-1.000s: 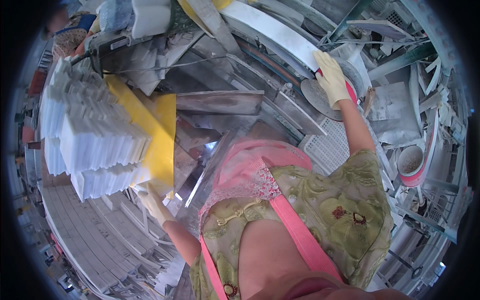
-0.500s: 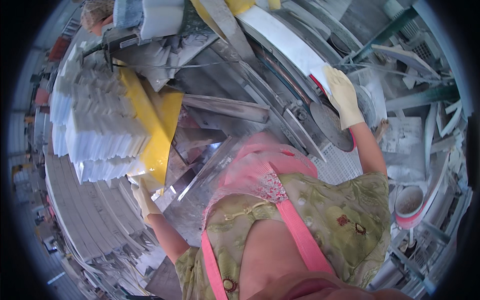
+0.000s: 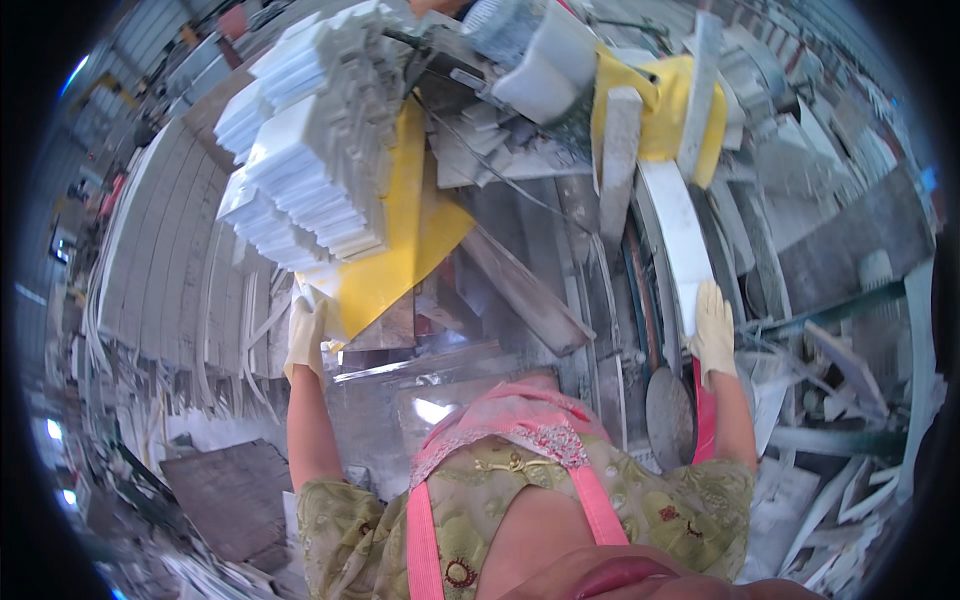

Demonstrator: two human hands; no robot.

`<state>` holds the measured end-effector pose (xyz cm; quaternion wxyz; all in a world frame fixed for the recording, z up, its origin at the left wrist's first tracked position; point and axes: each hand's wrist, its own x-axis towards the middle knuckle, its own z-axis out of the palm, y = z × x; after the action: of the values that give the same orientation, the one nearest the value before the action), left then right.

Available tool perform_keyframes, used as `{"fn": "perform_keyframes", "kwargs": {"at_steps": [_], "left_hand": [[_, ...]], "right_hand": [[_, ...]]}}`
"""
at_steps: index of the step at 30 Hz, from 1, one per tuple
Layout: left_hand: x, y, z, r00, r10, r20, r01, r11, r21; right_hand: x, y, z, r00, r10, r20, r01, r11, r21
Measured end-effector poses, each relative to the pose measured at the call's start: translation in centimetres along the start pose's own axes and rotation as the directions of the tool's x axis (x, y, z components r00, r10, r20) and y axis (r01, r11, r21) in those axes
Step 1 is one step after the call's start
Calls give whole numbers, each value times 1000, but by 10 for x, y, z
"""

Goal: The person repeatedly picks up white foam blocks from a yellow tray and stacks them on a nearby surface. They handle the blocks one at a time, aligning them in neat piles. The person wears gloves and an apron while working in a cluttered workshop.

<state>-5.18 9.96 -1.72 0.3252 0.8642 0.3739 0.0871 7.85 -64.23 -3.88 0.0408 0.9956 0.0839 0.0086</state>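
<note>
Both my hands wear cream rubber gloves. My left hand (image 3: pixel 306 330) is closed at the near edge of a yellow sheet (image 3: pixel 405 245), below a tall stack of white tiles (image 3: pixel 310 150). Something white shows at its fingertips, but I cannot make out what. To the right, my right hand (image 3: pixel 714 328) lies with fingers stretched forward along the near end of a long white strip (image 3: pixel 668 210). Its palm side is hidden. Just nearer than this hand are a red curved edge (image 3: pixel 705 412) and a grey round plate (image 3: pixel 669 418).
Long grey slabs (image 3: pixel 160 240) stand in a row at the left. A wooden board (image 3: pixel 525 290) slopes across the middle. Yellow cloth (image 3: pixel 665 105) and two upright grey bars stand at the strip's far end. Scrap pieces (image 3: pixel 850 375) lie at the right.
The whole view has turned, so the stack and the strip appear shifted. My left hand stays by the yellow sheet. My right hand is still at the strip's near end.
</note>
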Motion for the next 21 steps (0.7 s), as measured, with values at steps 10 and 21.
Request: {"fn": "perform_keyframes", "kwargs": {"at_steps": [10, 21], "left_hand": [[-15, 19, -8, 996, -80, 24, 79, 995, 65], [-16, 24, -10, 994, -71, 87, 74, 997, -27]], "right_hand": [[13, 1, 23, 992, -39, -120, 10, 973, -232], [46, -98, -77, 975, 223, 19, -162, 642, 749]]}}
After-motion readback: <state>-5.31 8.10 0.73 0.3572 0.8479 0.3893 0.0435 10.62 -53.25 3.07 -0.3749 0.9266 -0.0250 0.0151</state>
